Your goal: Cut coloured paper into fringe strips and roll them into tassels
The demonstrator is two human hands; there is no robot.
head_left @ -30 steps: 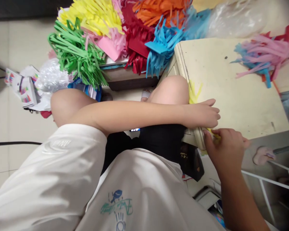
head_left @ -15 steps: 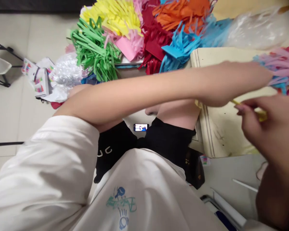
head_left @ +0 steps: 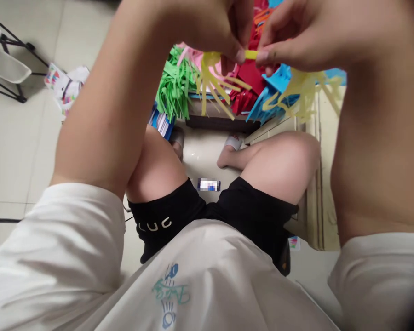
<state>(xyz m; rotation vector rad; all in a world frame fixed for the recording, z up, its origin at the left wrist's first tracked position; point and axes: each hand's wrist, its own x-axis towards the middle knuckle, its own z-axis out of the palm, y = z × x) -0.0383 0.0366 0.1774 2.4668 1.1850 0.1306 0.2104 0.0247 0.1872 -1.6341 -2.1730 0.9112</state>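
A yellow fringed paper tassel (head_left: 251,54) is stretched between my two hands at the top of the head view. My left hand (head_left: 221,34) pinches one side of its narrow twisted middle, and my right hand (head_left: 290,39) pinches the other, a short gap apart. Loose yellow strips (head_left: 214,87) dangle below the left fingers. More pale yellow strips (head_left: 301,94) hang beneath the right hand, blurred. Behind the hands lie fringed bundles: green (head_left: 175,85), dark red (head_left: 250,78) and blue (head_left: 278,85), with pink and orange partly covered.
A cream-coloured table or cabinet (head_left: 326,184) stands by my right knee. On the floor between my legs lies a phone (head_left: 209,185) with a pixelated screen. Printed packets (head_left: 67,87) and a black-framed stand (head_left: 12,73) are at the left.
My left hand has come back from the right-hand surface, and both hands have risen to the top centre with the yellow tassel between them. The view has shifted, showing more floor.
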